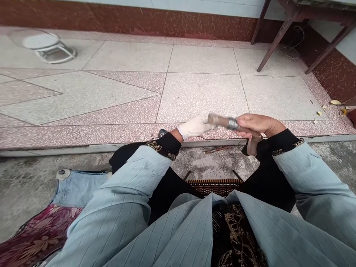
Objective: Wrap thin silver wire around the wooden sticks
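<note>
My left hand (194,127), in a white glove, grips the left end of a brownish rod-like tool (219,119) that has a wound metal band (232,123) round its middle. My bare right hand (256,124) is closed over the tool's right end, where a stubby brown part (252,145) hangs down below the fingers. Both hands hold the tool level above the step edge, in front of my knees. My arms are in pale blue striped sleeves with black, gold-trimmed cuffs.
A thin brown stick (217,150) lies on the concrete below the hands. A woven stool edge (214,184) shows between my legs. Cloths (66,185) lie at the left. A white stand (47,46) is far left, wooden table legs (278,37) far right.
</note>
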Tool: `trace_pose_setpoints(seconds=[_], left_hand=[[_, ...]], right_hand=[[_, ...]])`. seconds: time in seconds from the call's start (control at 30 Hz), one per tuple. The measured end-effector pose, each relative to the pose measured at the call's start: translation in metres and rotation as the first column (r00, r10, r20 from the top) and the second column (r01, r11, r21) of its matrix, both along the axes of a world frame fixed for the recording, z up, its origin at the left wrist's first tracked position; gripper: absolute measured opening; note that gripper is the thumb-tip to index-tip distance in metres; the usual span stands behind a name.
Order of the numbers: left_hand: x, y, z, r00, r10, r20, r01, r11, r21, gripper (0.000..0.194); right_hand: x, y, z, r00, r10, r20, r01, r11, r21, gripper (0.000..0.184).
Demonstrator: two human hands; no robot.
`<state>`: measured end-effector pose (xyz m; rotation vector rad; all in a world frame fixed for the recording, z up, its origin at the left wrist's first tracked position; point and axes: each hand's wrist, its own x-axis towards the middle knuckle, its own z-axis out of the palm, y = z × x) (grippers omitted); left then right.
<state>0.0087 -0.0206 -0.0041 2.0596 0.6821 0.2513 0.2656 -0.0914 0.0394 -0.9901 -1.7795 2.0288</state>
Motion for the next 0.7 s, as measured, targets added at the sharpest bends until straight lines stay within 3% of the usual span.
trace_pose_setpoints(seconds=[0.1, 0.17, 0.27, 0.33, 0.4, 0.5, 0.6, 0.7], left_hand=[[0.005, 0.002, 0.003, 0.996, -0.043, -0.081, 0.050, 0.995, 0.089, 0.030], [0.010, 0.001, 0.007, 0.987, -0.067, -0.145, 0.086, 0.988, 0.130, 0.032], [0.018, -0.005, 0.010, 0.990, -0.101, -0.098, 0.110, 0.990, 0.084, 0.032], [0.022, -0.008, 0.010, 0.997, -0.069, -0.026, 0.068, 0.997, -0.032, 0.030], [0.024, -0.010, 0.009, 0.999, 0.008, 0.037, -0.002, 0.985, -0.175, 0.028], [0.024, -0.007, 0.005, 0.984, 0.107, 0.145, -0.049, 0.932, -0.359, 0.024], [0.020, -0.002, 0.001, 0.966, 0.133, 0.222, -0.015, 0.884, -0.467, 0.023], [0.017, 0.001, -0.001, 0.957, 0.117, 0.266, 0.044, 0.846, -0.531, 0.026]], right_hand=[[-0.005, -0.001, -0.005, 0.910, 0.327, 0.253, -0.337, 0.941, -0.003, 0.049], [-0.009, 0.003, -0.010, 0.795, 0.363, 0.487, -0.417, 0.909, 0.005, 0.049], [-0.012, 0.014, -0.015, 0.605, 0.103, 0.789, -0.340, 0.930, 0.139, 0.044], [-0.010, 0.021, -0.013, 0.522, -0.131, 0.843, -0.222, 0.933, 0.283, 0.041], [-0.009, 0.024, -0.007, 0.546, -0.312, 0.777, -0.080, 0.904, 0.419, 0.039], [-0.013, 0.022, -0.001, 0.711, -0.481, 0.512, 0.198, 0.836, 0.511, 0.043], [-0.021, 0.019, -0.003, 0.870, -0.445, 0.213, 0.348, 0.860, 0.374, 0.050], [-0.025, 0.021, -0.009, 0.906, -0.420, 0.047, 0.406, 0.896, 0.181, 0.051]])
